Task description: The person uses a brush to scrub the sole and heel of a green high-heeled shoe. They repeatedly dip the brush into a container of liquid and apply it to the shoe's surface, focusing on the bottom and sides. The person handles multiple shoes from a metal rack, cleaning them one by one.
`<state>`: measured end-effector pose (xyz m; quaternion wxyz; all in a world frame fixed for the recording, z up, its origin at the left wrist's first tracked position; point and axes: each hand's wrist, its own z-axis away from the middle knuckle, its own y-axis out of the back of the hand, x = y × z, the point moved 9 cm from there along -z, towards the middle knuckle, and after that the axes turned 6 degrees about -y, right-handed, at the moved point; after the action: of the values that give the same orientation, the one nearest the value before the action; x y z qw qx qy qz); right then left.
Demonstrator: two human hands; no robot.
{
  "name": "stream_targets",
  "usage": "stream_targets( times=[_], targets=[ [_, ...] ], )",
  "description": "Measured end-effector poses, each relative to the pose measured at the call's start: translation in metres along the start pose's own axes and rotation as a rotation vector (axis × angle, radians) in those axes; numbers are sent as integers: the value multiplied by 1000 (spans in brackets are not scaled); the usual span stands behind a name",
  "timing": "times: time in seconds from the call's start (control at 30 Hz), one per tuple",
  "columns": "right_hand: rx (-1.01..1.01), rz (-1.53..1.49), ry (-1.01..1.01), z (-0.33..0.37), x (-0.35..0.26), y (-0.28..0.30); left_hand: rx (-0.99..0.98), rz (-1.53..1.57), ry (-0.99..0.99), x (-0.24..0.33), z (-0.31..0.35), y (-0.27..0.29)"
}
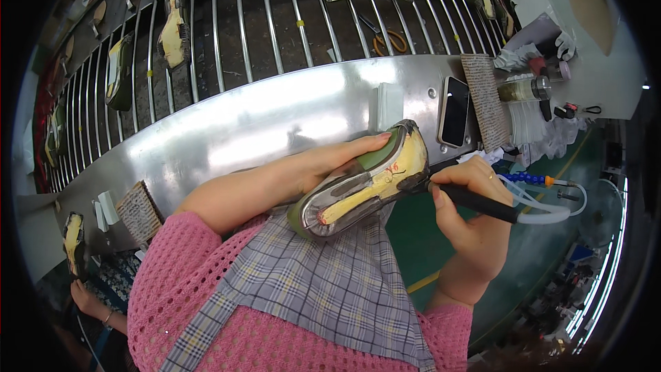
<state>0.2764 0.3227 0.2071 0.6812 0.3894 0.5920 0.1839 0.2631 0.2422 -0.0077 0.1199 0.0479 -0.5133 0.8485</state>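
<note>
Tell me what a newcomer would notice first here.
Likely the upturned green shoe, its pale yellow underside showing at the centre, held by the left hand while the right hand grips a black tool beside it. Next, the bright pink knit top at the lower left, then the rows of metal bars across the upper part, with more shoes lying on them.
</note>
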Motion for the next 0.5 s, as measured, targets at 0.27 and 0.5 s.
stream_targets(
  times=[0.27,0.5],
  targets=[
    [143,-67,187,36,-5,-9,-5,32,-143,26,-2,3],
    [271,-692,-409,11,94,3,-82,-102,-136,35,4,-10]
  ],
)
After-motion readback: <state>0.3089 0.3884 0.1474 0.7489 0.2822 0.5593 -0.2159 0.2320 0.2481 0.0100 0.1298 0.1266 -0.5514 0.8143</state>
